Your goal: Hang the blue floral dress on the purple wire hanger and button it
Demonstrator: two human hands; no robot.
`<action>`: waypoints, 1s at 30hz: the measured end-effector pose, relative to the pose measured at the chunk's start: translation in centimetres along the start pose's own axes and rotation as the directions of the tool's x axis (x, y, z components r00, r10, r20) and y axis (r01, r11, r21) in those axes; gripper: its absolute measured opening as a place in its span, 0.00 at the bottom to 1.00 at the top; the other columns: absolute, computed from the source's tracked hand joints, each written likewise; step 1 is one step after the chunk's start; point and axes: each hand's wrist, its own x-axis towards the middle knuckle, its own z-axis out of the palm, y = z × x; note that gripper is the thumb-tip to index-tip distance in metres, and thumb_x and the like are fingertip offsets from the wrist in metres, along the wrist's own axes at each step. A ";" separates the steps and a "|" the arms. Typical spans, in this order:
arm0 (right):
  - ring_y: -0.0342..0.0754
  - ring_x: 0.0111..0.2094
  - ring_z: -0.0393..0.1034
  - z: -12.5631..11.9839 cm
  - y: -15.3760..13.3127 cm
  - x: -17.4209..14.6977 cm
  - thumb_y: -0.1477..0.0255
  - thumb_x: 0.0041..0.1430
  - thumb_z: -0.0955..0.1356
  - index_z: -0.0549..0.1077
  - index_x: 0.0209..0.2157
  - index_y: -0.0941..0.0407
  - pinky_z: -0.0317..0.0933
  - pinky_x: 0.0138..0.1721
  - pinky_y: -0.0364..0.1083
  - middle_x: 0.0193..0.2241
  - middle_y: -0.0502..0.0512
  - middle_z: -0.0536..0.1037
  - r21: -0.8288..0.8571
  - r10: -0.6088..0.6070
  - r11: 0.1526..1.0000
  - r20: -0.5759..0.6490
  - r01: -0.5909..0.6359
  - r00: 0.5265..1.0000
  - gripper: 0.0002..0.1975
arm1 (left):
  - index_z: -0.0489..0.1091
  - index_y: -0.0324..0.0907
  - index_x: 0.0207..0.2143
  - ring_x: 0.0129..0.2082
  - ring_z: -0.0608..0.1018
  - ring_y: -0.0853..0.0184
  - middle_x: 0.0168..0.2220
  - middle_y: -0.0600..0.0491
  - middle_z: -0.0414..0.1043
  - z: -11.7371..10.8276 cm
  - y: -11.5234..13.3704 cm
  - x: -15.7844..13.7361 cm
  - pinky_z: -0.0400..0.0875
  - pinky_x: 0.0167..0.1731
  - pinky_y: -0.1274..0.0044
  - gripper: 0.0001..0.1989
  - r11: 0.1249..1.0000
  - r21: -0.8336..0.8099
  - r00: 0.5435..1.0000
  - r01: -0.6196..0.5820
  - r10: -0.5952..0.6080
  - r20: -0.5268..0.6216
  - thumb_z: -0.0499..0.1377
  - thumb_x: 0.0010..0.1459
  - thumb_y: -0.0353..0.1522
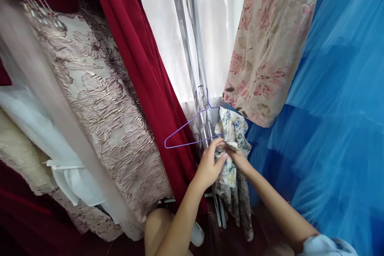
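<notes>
A thin purple hanger (183, 145) hangs by its hook at a pale metal stand. Over its right side drapes a small white garment with blue and yellow flowers (233, 122). My left hand (210, 163) is at the middle of this floral garment, thumb and fingers closed on a fold just below the hanger's lower bar. Close beside it on the right, my right hand (240, 161) grips the same bunched cloth, its fingertips partly hidden by the fabric. Below the hands dangles a darker patterned cloth (246, 204), in long strips.
Left of the stand (192, 40) hang a long red garment (132, 48) and a shiny embossed pink dress (105, 104). To the right are a beige floral dress (264, 48) and blue tulle (339, 100). White curtains (162, 20) hang behind. My knee (159, 226) shows below.
</notes>
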 end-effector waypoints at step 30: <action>0.50 0.40 0.73 -0.2 -11.4 -9.9 0.70 0.49 0.74 0.80 0.36 0.57 0.66 0.45 0.44 0.36 0.52 0.80 -0.357 0.468 0.884 0.688 -0.303 0.554 0.10 | 0.79 0.46 0.42 0.63 0.64 0.53 0.62 0.49 0.64 3.4 0.2 -5.2 0.55 0.65 0.65 0.12 0.931 -0.300 0.895 0.210 -0.059 0.443 0.63 0.55 0.38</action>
